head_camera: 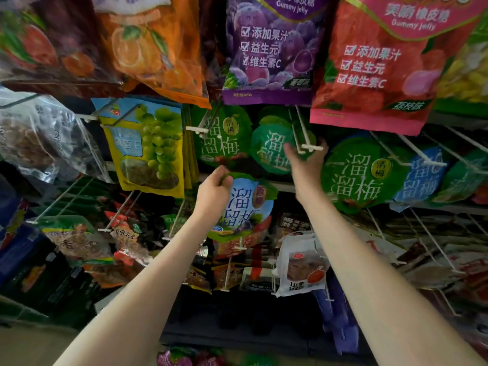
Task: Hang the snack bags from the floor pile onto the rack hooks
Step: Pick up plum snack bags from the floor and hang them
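While the left hand [214, 190] pinches the top edge of a round blue-faced foil snack bag with a green rim [247, 207], fingers curled over the edge, the bag hangs free below and left of the white double-wire rack hook with a white plastic end bar [311, 147], not on it. The right hand [306, 162] is raised to that hook: thumb left of the end bar, fingers right of it and partly behind. It is blurred, so I cannot tell whether it grips the hook or only touches it.

Directly behind the hook hangs a round green foil bag with white characters [272, 151]. A matching green bag [221, 136] hangs left of the hook, and a larger-looking one [356, 178] hangs right of it. Further left of the hook is a yellow rectangular bag printed with green grapes [153, 149].

Above the hook hang a purple gummy jelly bag [274, 48] and a red-pink gummy jelly bag [377, 70]. Above and far left of it is an orange bag [153, 46]. Well below the hook is a white pouch with a red fruit print [303, 270]. Lower still, at the frame's bottom edge, a few purple and green bags lie on the floor [184, 360].
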`<state>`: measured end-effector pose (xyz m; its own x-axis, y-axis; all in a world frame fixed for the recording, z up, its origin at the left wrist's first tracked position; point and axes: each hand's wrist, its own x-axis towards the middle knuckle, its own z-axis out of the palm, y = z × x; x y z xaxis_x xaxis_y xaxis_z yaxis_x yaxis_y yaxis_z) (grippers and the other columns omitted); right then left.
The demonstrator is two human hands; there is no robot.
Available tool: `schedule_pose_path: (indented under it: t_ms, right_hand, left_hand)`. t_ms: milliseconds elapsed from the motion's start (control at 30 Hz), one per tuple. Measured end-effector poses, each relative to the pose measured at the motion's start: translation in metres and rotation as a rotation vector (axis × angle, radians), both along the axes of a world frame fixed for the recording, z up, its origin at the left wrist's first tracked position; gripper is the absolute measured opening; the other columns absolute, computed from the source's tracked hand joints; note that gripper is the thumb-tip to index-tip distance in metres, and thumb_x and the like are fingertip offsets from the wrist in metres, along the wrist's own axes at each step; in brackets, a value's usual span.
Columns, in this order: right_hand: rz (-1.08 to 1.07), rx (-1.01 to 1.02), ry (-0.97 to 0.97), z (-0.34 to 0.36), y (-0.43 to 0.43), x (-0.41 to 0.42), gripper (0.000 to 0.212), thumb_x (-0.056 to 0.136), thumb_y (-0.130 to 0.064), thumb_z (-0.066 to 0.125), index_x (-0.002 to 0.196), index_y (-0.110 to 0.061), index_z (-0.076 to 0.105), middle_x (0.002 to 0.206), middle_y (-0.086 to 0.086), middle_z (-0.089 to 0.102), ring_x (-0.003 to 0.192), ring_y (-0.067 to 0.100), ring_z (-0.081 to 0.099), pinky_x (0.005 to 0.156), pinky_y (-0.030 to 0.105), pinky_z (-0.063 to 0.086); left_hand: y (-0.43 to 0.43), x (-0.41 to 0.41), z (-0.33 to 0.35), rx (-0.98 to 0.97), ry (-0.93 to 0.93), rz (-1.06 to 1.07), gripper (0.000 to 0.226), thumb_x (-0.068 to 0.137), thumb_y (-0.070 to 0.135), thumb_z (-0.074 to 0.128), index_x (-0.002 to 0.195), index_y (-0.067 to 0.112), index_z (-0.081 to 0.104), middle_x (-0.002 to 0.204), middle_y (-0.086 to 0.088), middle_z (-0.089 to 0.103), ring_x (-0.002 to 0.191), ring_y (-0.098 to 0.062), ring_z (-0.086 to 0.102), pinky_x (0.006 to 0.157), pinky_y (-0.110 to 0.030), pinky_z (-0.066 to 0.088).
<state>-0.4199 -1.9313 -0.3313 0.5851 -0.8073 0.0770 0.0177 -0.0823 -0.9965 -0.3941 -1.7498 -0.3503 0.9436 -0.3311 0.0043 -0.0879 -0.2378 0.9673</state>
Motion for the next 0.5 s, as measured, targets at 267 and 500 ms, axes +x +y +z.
schedule_pose_path:
  t_ms: [267,500]
  right_hand:
    - [0.133,0.316,0.015,-0.041,-0.019,0.019,0.107,0.074,-0.024,0.079,0.15,-0.031,0.004,0.155,-0.002,0.023,0.139,0.02,0.025,0.109,0.042,0.023]
    - [0.236,0.268,0.054,-0.048,-0.016,0.012,0.074,0.077,-0.023,0.074,0.141,-0.026,0.036,0.14,-0.001,0.047,0.129,0.02,0.043,0.104,0.04,0.034]
  left_hand:
    - [0.005,0.002,-0.009,-0.067,0.028,0.081,0.014,0.102,0.02,0.039,0.097,0.029,0.048,0.071,0.012,0.042,0.056,-0.004,0.034,0.051,-0.021,0.027]
    - [-0.002,-0.013,-0.008,-0.058,0.081,0.11,0.031,0.102,0.021,0.039,0.129,0.01,0.048,0.126,-0.006,0.055,0.111,-0.023,0.053,0.062,-0.019,0.035]
